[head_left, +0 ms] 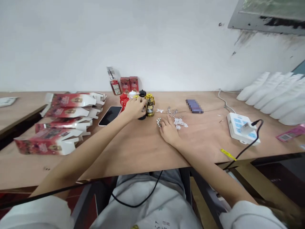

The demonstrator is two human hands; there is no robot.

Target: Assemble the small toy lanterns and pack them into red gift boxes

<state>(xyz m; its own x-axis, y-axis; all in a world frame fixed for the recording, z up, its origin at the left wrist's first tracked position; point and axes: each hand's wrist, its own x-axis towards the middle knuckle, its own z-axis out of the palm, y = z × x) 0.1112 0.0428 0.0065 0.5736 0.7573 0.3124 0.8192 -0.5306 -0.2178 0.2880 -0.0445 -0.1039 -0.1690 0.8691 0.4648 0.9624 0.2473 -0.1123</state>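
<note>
My left hand (135,108) is closed around a small dark lantern (142,118), its base showing below the fingers and most of it hidden. Tight around that hand stand more miniature lanterns: a red lantern (123,98), a white-topped lantern (132,93), a black-topped lantern (142,93) and a bronze-gold lantern (150,108). My right hand (169,132) lies on the table with fingers spread, holding nothing that I can see. Its fingertips are at small round pale pieces (158,121). Beside them lie flat white cut-out pieces (180,122) and thin metal wire parts (172,111).
Red printed boxes (66,111) with open flaps lie at left, near a white-edged phone (110,115). Two upright red boxes (130,84) and a packaged bottle (114,84) stand by the wall. At right are a power strip (243,127), a yellow strip (228,154) and white stacked forms (274,95).
</note>
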